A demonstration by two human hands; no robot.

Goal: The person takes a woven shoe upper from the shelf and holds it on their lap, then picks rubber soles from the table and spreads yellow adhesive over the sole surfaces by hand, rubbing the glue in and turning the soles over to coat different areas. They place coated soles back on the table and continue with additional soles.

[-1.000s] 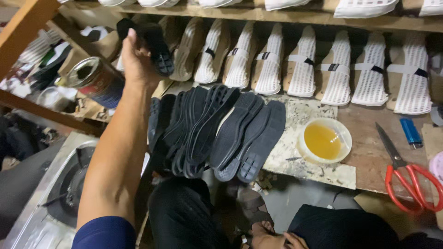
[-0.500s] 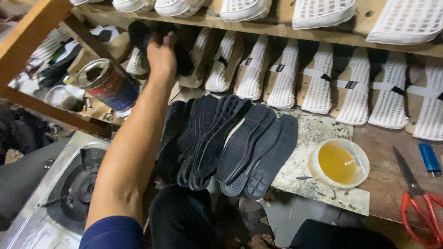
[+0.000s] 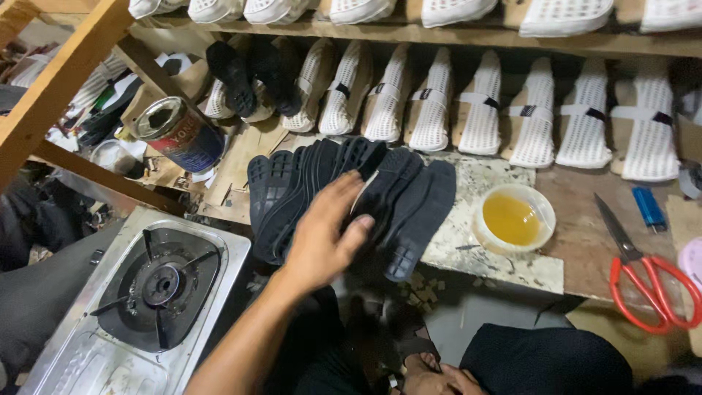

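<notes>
One hand (image 3: 431, 378) half out of frame

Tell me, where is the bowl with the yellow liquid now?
In the head view the bowl stands right of centre on the bench, just right of the fanned black soles and left of the red-handled scissors.

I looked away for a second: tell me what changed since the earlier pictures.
The left hand let go of the black sole it had propped on the shelf, drew back and now rests its fingers on the fanned black soles. The glue bowl, scissors and stove stayed put.
</notes>
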